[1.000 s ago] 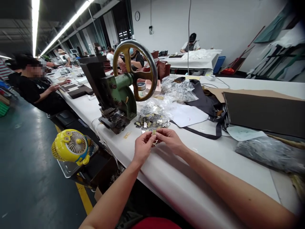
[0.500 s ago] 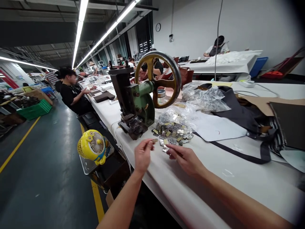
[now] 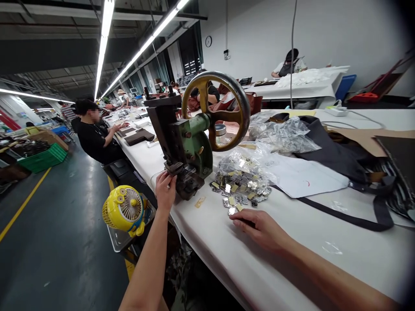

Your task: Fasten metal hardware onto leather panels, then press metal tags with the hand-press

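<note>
My left hand (image 3: 166, 190) is at the base of a green hand press (image 3: 194, 149), with its fingers closed against the press's dark lower jaw (image 3: 186, 172). Whatever those fingers hold is hidden. My right hand (image 3: 259, 228) is low over the white table, fingers closed together, with the fingertips on a small shiny metal plate (image 3: 231, 211). Just beyond lies a pile of similar metal plates (image 3: 243, 183), some with yellowish faces, partly under a clear plastic bag (image 3: 248, 162). The press carries a large yellow-spoked handwheel (image 3: 203, 93).
A yellow fan (image 3: 125, 207) stands on a tray left of the table. Dark fabric with a strap (image 3: 343, 216), a white sheet (image 3: 309, 175) and more plastic bags (image 3: 285, 134) lie to the right. A co-worker in black (image 3: 92, 134) sits further along the table.
My left hand has moved left and forward, from near the pile to the jaw of the press. My right hand has lowered to a plate at the pile's near edge.
</note>
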Available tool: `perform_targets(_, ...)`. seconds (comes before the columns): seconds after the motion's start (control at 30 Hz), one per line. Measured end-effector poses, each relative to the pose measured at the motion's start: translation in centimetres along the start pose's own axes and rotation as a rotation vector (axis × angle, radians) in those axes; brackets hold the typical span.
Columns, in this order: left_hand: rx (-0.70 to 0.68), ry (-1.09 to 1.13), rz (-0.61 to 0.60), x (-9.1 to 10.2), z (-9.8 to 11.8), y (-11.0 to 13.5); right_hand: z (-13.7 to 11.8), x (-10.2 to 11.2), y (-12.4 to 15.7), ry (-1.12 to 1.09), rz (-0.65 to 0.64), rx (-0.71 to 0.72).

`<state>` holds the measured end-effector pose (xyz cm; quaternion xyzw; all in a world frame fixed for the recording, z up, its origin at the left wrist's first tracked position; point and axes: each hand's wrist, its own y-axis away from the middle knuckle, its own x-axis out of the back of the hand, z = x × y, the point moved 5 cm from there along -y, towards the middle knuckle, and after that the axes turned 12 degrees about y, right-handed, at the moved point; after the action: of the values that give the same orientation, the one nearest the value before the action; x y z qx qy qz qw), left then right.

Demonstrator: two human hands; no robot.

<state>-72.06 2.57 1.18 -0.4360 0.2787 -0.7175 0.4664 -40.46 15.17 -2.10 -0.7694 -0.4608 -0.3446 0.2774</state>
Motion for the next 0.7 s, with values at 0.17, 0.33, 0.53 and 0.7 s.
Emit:
perform_targets(0.17,-0.087,-0.04,-0.173,0.0,0.0,-0.1,0.0,0.0,0.0,-0.009,-0.025,0.002)
perform_targets(0.33,-0.115,-0.244,-0.33,0.4,0.0,-0.4,0.1,-0.1,0.0,-0.023,-0.03,0.014)
perform_targets(0.53,-0.205,-0.484,-0.505,1.0,0.8,-0.8,0.2,-0.1,0.1,-0.023,-0.031,0.018)
perform_targets(0.7,-0.177,-0.528,-0.552,1.0,1.1,-1.2,0.2,0.1,-0.4,0.015,-0.034,0.021)
